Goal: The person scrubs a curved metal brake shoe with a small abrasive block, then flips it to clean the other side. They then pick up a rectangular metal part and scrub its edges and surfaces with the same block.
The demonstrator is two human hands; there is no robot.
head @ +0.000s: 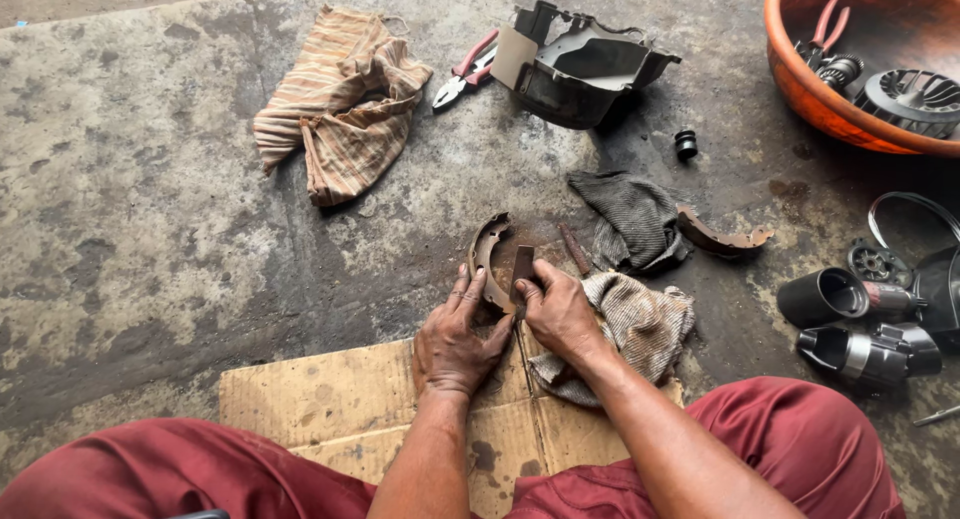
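A curved, rusty brake shoe (487,247) rests on the concrete floor just beyond a flat piece of cardboard (330,399). My left hand (455,339) presses down on its near end. My right hand (557,314) grips a small flat brown strip (522,267) and holds it against the shoe's face. A second brake shoe (722,239) lies to the right beside a dark grey rag (630,217).
A striped cloth (340,99), red-handled pliers (465,72) and a black plastic housing (580,69) lie at the back. An orange basin (800,89) holds parts at top right. Black cylindrical parts (850,324) lie right. A light rag (640,324) sits under my right wrist.
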